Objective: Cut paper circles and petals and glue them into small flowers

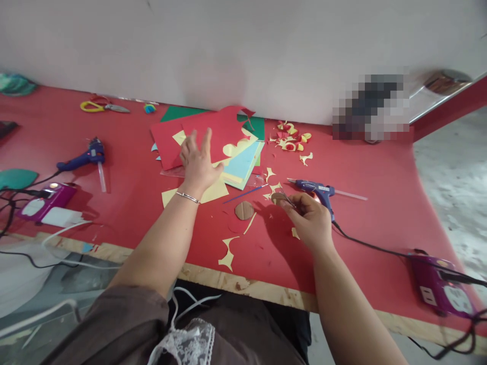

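My left hand [201, 159] is spread with its fingers apart over a sheet of red paper [213, 134]. The red sheet lies on a loose pile with yellow paper [215, 194], light blue paper [243, 165] and green paper [182, 113]. My right hand [312, 218] is closed, pinching a small round cardboard piece [279, 197] at its fingertips. A thin dark edge shows by these fingers, too hidden to name. On the table to the left of this hand lies a cardboard disc [244, 210], with a blue thin stick [245, 193] above it.
A blue glue gun [315, 187] lies just beyond my right hand, its cord running to a purple power strip [437, 284]. Another glue gun [85, 156] and yellow-handled scissors [102, 106] lie left. Paper scraps [291, 137] are scattered about; a white wall [243, 61] stands behind.
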A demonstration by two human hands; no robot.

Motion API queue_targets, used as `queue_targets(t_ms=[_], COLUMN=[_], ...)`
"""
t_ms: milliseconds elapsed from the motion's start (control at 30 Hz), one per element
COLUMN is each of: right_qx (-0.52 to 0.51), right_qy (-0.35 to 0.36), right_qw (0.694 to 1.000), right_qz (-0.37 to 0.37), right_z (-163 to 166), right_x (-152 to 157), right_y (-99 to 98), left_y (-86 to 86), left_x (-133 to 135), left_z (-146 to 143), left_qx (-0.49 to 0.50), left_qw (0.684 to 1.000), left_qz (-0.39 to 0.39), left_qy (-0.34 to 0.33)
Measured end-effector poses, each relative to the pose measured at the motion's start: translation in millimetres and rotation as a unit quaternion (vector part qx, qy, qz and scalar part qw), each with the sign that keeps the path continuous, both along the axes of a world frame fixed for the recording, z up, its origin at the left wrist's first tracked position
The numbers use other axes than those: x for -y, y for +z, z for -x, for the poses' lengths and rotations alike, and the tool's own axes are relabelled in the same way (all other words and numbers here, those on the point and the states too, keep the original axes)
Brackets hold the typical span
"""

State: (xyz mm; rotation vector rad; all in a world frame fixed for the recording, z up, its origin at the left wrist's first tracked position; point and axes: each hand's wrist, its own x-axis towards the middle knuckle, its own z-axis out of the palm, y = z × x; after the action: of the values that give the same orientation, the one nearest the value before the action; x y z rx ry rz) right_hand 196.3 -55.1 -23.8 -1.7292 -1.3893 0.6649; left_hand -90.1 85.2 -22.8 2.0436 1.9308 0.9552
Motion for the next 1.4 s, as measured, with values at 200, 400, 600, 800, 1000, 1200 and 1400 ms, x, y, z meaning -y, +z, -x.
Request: queue_targets(t_ms=[200, 400, 600, 800, 1000, 1200, 1400], right_qx=[-0.015, -0.019, -0.033, -0.011, -0.014, -0.017, -0.016], right_qy=[0.019, 0.028, 0.023, 0.017, 0.006, 0.006, 0.004], right_qw=[1.000, 0.999, 0.999, 1.000, 1.000, 0.999, 1.000], right_qz=[-0.005, 0.007, 0.015, 0.005, 0.020, 0.026, 0.024], right_z=[1.3, 4.2, 4.0, 5.8, 5.9, 3.4, 4.0], right_x=[-1.1, 0.2, -0.3, 0.1, 0.0, 0.5, 1.8], right_y=[-4.7, -3.2, -2.2, -0.6, -5.4, -5.5, -5.3], left_y=[3.7, 19.4, 24.9, 20.7, 26.4, 34.0, 22.8], left_x=[-18.8, -42.4, -39.0, -45.8, -57.2, -74.2, -84.4], left_z=[-16.0, -9.1, 13.0, 33.5, 21.8, 11.3, 17.9], left_qx=[-0.117, -0.176, -0.124, -0.119, -0.226, -0.272, -0.253], left_qw=[0.982, 0.962, 0.964, 0.964, 0.929, 0.909, 0.912], left_qz=[0.108, 0.144, 0.109, 0.099, 0.113, 0.100, 0.073], left_qy=[-0.103, -0.153, -0.207, -0.215, -0.270, -0.300, -0.316])
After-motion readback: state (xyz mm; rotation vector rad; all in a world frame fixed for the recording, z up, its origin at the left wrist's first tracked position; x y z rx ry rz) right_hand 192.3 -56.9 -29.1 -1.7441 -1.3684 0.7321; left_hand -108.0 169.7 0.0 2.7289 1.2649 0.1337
